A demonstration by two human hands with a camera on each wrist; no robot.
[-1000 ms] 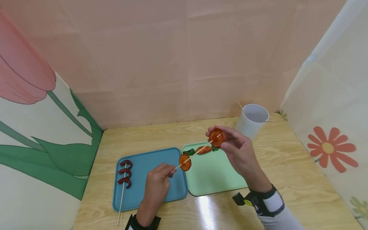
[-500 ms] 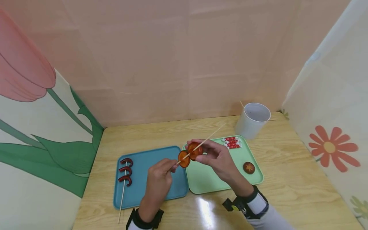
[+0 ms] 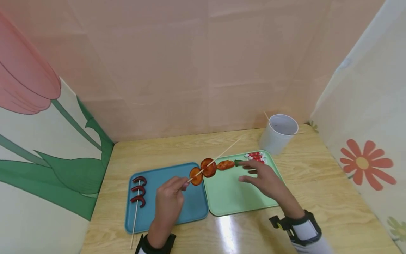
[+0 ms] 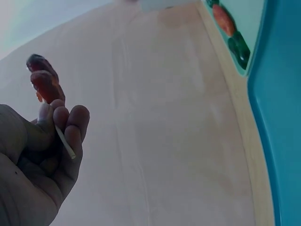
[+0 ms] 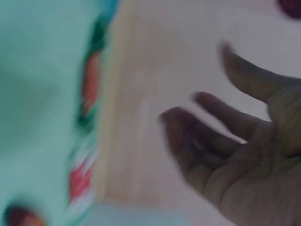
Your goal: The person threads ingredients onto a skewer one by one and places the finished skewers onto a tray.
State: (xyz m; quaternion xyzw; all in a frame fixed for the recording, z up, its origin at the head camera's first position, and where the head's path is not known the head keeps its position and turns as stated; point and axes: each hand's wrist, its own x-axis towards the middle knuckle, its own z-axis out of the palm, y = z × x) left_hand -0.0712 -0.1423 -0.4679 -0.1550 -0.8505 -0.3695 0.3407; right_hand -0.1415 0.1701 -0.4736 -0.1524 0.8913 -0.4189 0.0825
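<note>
Peach-coloured cloth (image 3: 203,70) hangs behind the far edge of the pale wooden desk (image 3: 158,155), with a white cup (image 3: 275,141) near the far right corner. From my end of the feed I see the left hand (image 3: 169,199) pinching a thin stick (image 3: 224,153) between thumb and fingers, close to its lower end; the left wrist view shows me the butt poking out past the grip. Two glossy round pieces, a near one (image 3: 197,180) and a far one (image 3: 209,170), sit side by side on it, above where the blue tray (image 3: 165,176) and the green tray (image 3: 234,197) meet. The right hand (image 3: 263,178) has its fingers spread and grasps nothing; its fingertips overlap a green piece (image 3: 238,162) by the green tray's far edge, and I cannot tell whether they touch it. I judge the loaded stick light and stiff, though slender enough to snap if bent hard. The round pieces look slick, so I expect them to turn under careless fingers; whether they are firm or spongy I cannot tell. I would take the stick below the near piece and steady each round by its rim, keeping clear of the stick's far end.
</note>
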